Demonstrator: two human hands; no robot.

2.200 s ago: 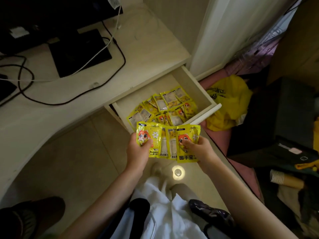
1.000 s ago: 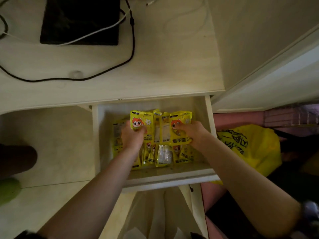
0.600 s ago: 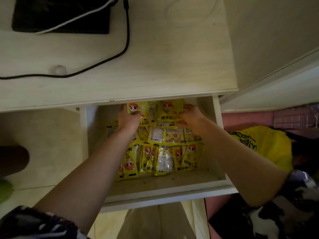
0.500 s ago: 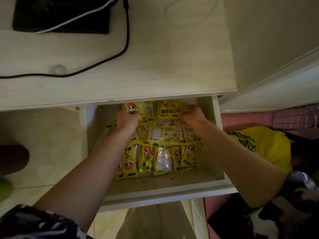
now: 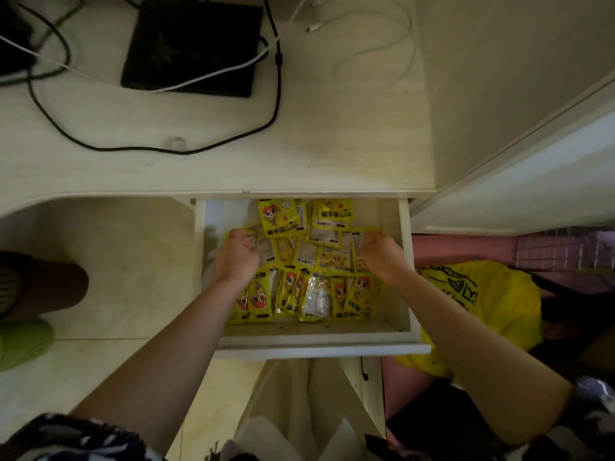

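An open white drawer [image 5: 319, 347] under the desk holds several yellow cartoon-printed packets in rows. The back row [image 5: 279, 217] lies free by the desk edge. My left hand [image 5: 238, 254] reaches in on the left, fingers curled over the left end of the middle row of packets [image 5: 327, 257]. On the right, my right hand [image 5: 382, 257] curls its fingers on that row's right end. The front row [image 5: 316, 297] stands against the drawer's near wall, partly hidden by my left wrist.
The pale desk top [image 5: 332, 144] carries a black pad [image 5: 189, 44], a black cable [image 5: 276, 78] and a white cable [image 5: 376, 51]. A yellow plastic bag [image 5: 482, 301] lies right of the drawer. Someone's foot in a green slipper [image 5: 20, 341] stands at left.
The bunch of packets I held in both hands now lies at the back of the drawer. Both hands have let go of it and drawn back onto the middle row.
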